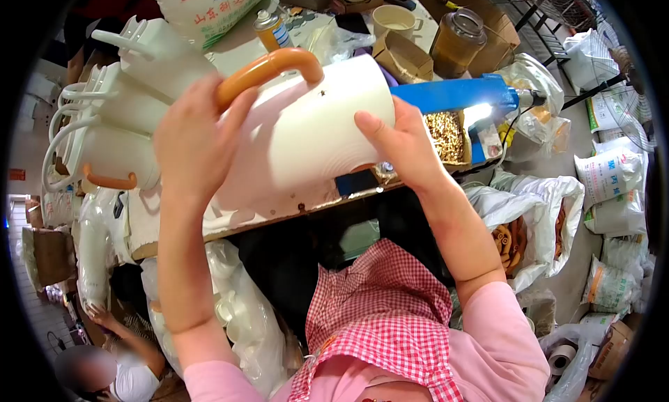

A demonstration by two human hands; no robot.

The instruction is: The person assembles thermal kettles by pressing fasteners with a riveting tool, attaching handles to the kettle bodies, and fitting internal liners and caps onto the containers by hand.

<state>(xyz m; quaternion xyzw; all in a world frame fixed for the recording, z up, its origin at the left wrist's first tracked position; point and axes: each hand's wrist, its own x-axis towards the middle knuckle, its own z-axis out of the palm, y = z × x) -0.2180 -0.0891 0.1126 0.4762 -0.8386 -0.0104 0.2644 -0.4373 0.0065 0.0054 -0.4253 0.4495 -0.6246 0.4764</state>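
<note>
A large white cylindrical vessel (306, 123) is tilted on its side above the table, with an orange-brown curved handle (279, 62) on its upper side. My left hand (198, 134) is at the handle's left end, its fingers bent around it and somewhat blurred. My right hand (404, 134) grips the vessel's right end, thumb on the white wall and the other fingers hidden behind. Just right of the vessel is a blue tool (453, 94) with a bright light. Below that tool sits a tray of small brass-coloured pieces (446, 136).
White vessels with handles (115, 151) stand at the left. A spray can (272, 31), a cup (394, 20) and a brown jar (458, 43) are at the back. Bags of brown handles (512, 245) lie right. Another person (132, 367) is at lower left.
</note>
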